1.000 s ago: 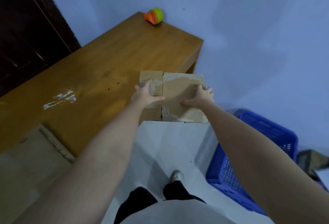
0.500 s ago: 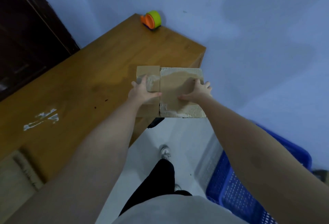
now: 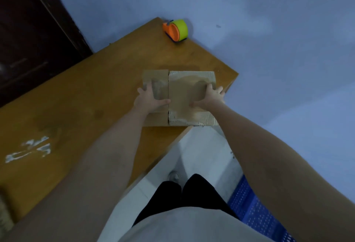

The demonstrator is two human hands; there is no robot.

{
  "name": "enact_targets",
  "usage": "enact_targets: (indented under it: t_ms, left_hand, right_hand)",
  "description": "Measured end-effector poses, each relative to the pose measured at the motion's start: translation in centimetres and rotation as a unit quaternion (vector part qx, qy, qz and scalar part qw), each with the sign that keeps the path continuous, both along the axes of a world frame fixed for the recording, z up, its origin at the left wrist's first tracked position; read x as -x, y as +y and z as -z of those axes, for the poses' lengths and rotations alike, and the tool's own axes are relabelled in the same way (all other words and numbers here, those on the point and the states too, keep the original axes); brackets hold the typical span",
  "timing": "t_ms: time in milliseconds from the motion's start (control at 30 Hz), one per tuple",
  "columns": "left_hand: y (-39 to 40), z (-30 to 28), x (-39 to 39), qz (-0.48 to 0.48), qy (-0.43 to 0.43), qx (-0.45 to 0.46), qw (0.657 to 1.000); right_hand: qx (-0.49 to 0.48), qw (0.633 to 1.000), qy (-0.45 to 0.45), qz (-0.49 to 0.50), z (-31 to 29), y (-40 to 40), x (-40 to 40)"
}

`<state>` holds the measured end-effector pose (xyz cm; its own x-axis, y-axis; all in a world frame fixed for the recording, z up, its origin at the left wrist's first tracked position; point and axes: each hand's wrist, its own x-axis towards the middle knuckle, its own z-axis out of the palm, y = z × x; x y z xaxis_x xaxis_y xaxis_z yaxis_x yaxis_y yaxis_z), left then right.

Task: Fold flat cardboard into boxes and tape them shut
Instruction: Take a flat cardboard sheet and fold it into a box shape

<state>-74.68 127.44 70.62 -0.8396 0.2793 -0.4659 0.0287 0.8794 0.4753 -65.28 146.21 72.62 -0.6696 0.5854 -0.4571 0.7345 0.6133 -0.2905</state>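
Observation:
A brown cardboard box (image 3: 184,88) with its top flaps folded shut sits at the right end of the wooden table (image 3: 86,97), its near edge reaching the table's front edge. My left hand (image 3: 149,99) holds the left part of the box, thumb on top and fingers over the left edge. At the right edge my right hand (image 3: 209,97) holds it the same way. An orange tape dispenser (image 3: 175,30) with a yellow-green roll stands at the table's far corner, apart from the box.
A blue plastic basket (image 3: 255,215) stands on the floor at the lower right. White marks (image 3: 28,151) stain the table on the left. A dark door (image 3: 28,30) is at the far left. More cardboard (image 3: 3,215) shows at the bottom left edge.
Both hands have carried the box from off the table's front edge onto its right end, closer to the tape dispenser. The hold on the box looks the same.

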Motion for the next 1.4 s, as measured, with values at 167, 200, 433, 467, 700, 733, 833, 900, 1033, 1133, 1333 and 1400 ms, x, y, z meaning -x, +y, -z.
enact_targets:
  t_ms: [167,200,433,467,700,733,833,900,1033,1133,1333,1400]
  left_hand:
    - [-1.3,0.4,2.0,-0.055,0.0,-0.002,0.998]
    - [-1.7,0.4,2.4,-0.069,0.001,-0.003,0.998]
    - [-4.6,0.1,5.0,-0.194,0.014,-0.016,0.981]
    - [-5.0,0.0,5.3,-0.21,0.015,-0.018,0.978]
    - [-7.1,-0.6,6.2,-0.316,0.024,-0.014,0.948]
    - [-7.4,-0.5,6.0,-0.336,0.021,-0.018,0.942]
    - [-8.3,-0.2,5.2,-0.383,0.02,-0.023,0.923]
    - [-8.9,-0.1,4.7,-0.403,0.016,-0.02,0.915]
    - [-10.0,-0.2,3.7,-0.43,0.015,-0.025,0.902]
    - [-10.9,-0.5,3.4,-0.447,0.004,-0.052,0.893]
    - [-11.3,-1.5,3.6,-0.483,-0.001,-0.119,0.868]
    - [-11.2,-1.7,3.6,-0.488,0.007,-0.113,0.866]
  right_hand:
    - [-0.015,0.998,-0.015,-0.056,0.1,-0.4,4.5]
    - [-0.014,0.997,-0.014,-0.071,0.0,-0.6,5.5]
    - [-0.023,0.979,-0.002,-0.205,-0.6,-2.4,13.1]
    - [-0.023,0.975,0.0,-0.223,-0.7,-2.7,14.1]
    - [0.012,0.951,0.021,-0.308,-0.2,-5.0,18.8]
    - [0.015,0.947,0.027,-0.32,-0.1,-5.4,19.1]
    - [0.022,0.935,0.043,-0.35,0.3,-6.6,19.7]
    - [0.023,0.93,0.046,-0.364,0.5,-7.4,19.8]
    - [0.031,0.924,0.052,-0.377,0.2,-8.8,19.6]
    - [0.063,0.93,0.079,-0.353,0.0,-9.3,19.6]
    - [0.097,0.936,0.106,-0.321,-0.6,-10.0,19.5]
    - [0.097,0.936,0.112,-0.32,-0.8,-10.3,19.4]
